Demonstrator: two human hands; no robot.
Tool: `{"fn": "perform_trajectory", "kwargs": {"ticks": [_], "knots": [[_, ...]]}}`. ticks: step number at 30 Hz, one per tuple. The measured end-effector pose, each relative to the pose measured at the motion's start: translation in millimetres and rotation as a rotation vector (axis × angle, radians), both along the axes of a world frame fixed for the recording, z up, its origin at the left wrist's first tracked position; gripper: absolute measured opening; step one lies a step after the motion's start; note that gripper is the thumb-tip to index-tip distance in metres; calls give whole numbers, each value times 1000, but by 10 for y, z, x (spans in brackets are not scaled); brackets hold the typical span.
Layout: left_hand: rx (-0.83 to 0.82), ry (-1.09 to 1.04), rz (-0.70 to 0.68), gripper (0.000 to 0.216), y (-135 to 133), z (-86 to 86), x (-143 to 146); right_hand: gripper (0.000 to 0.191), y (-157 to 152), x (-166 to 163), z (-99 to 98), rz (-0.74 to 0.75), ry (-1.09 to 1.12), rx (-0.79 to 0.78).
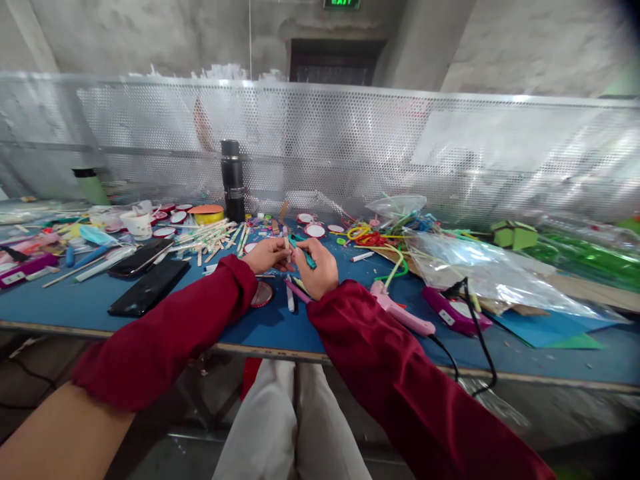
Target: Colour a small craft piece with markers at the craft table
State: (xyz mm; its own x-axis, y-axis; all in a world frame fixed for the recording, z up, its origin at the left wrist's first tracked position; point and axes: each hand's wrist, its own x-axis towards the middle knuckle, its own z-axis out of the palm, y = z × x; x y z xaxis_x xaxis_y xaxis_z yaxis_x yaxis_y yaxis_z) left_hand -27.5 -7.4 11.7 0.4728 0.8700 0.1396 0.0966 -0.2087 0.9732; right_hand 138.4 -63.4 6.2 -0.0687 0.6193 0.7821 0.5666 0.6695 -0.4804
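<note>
A short pale stick [286,240] stands upright over the middle of the blue table [75,303], pinched in the fingertips of the left hand [267,255]; the right hand [319,268] is curled shut on a teal piece [307,257] and meets the stick from 3 o'clock, though exactly how its fingers touch it is too small to tell. The only readable writing is a green EXIT sign [341,3] at 12 o'clock, clipped by the top edge; the band on the black flask [233,180] at 11 o'clock cannot be read. At 10 o'clock a yellow tub [209,214] wears an orange lid, and a white cup [137,224] beyond it has contents that cannot be made out. A clear plastic bag [480,270] at 3 o'clock lies over blurred things. A pink glue gun [400,311] lies at 4 o'clock, two dark phones [149,287] at 8 o'clock
</note>
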Motion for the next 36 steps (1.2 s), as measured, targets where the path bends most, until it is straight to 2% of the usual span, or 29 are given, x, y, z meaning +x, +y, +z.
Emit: {"fn": "perform_trajectory", "kwargs": {"ticks": [14,22,36], "knots": [[-2,-1,-8,32,-33,20,1,14,-20,-23,9,0,-20,25],[-1,11,25,28,-32,7,3,12,-12,-26,2,-15,-34,44],[16,-7,-16,31,-34,0,10,13,6,-19,-7,-9,-20,25]]}}
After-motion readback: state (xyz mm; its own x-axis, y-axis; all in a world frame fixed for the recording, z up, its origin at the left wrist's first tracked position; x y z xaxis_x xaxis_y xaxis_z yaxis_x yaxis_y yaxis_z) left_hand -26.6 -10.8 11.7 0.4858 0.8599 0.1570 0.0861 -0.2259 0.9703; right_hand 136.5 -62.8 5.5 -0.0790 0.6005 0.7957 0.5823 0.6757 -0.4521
